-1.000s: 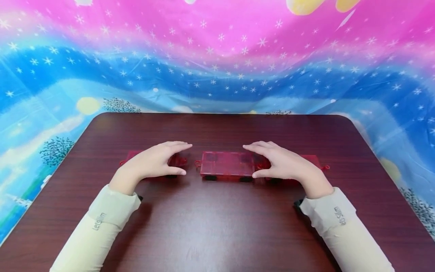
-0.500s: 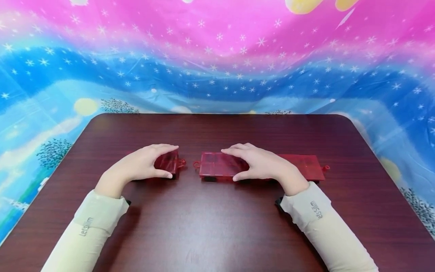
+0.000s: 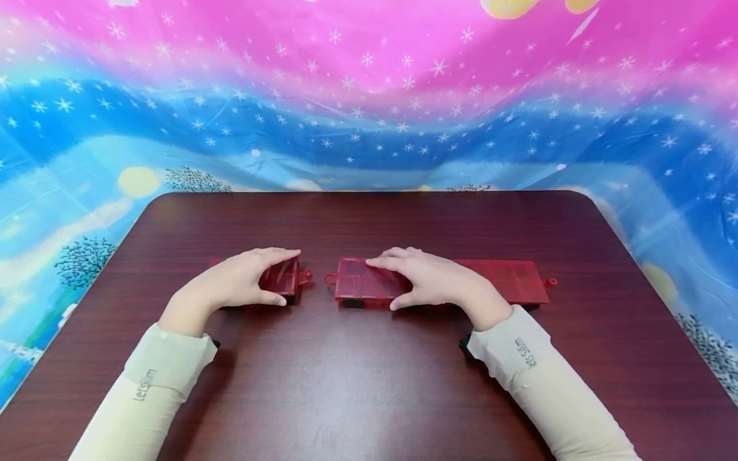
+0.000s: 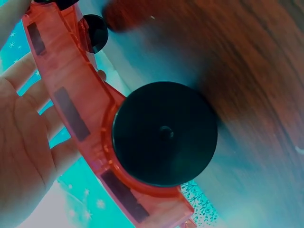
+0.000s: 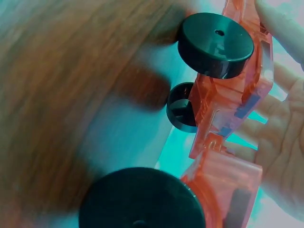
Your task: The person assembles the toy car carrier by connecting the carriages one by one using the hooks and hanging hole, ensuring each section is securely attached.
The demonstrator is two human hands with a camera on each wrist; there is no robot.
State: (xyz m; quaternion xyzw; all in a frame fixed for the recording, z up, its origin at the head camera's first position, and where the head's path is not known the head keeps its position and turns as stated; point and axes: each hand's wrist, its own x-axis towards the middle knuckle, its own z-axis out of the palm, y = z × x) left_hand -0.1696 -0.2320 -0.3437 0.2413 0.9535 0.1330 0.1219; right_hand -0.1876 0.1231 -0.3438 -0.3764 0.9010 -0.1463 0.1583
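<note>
While a pink-and-blue cloth backdrop wraps the far side and both flanks of the room, a person works two-handed at a dark red-brown table. The cloth — printed with white snowflakes, a yellow disc and dark, leafy trees — hangs in soft folds and shades from pink at the top to pale blue behind the tabletop. The table's far corners are rounded, its wood grain runs from side to side, and a pale sheen of light spreads across its near middle. Shadows fall on the wood beside both forearms, clad in a cream left sleeve and a matching right sleeve.

Three translucent red cars stand in a row across the table: the left car, set apart by a short gap, then the middle car and the right car, which meet end to end beneath the right wrist. The left hand grips the left car, thumb on the near side and fingers over the far edge; the right hand grips the middle car the same way. Black wheels show below the red bodies. Smallest of all, a red hook and a red ring face each other across the gap — not touching.
</note>
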